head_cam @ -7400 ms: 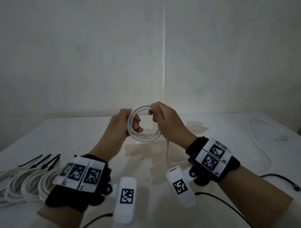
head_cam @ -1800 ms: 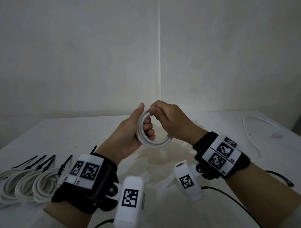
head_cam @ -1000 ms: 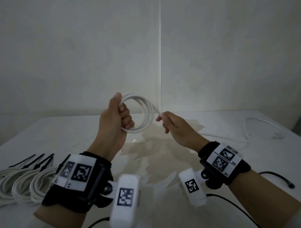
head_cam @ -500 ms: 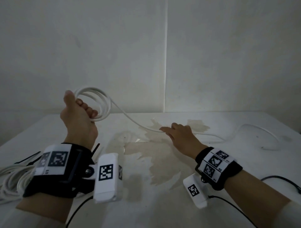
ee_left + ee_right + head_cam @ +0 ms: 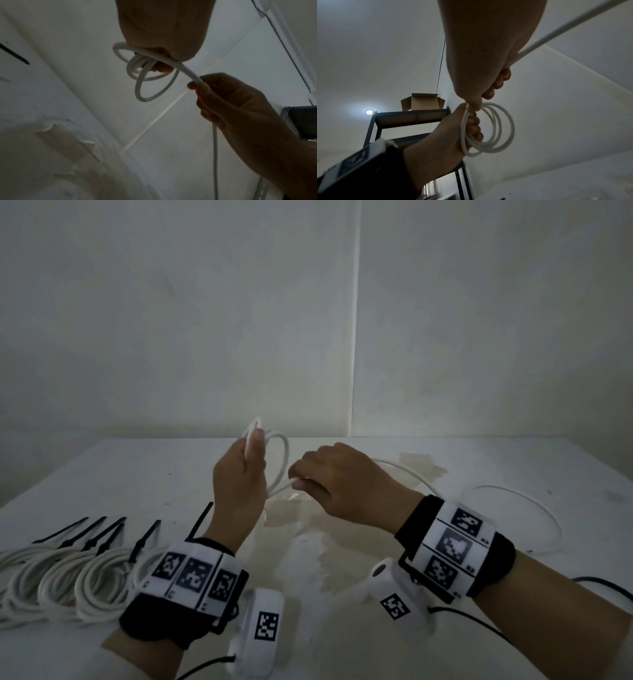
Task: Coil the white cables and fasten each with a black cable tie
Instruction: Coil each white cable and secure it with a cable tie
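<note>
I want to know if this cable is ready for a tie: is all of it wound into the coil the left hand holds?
No: a loose stretch of the white cable lies on the table.

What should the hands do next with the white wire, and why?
Probably the right hand should swing the strand it pinches up to the left hand to add one more loop. The left hand already grips a few loops of the white cable, but a long loose stretch still lies on the table, so it seems too early for a tie.
</note>
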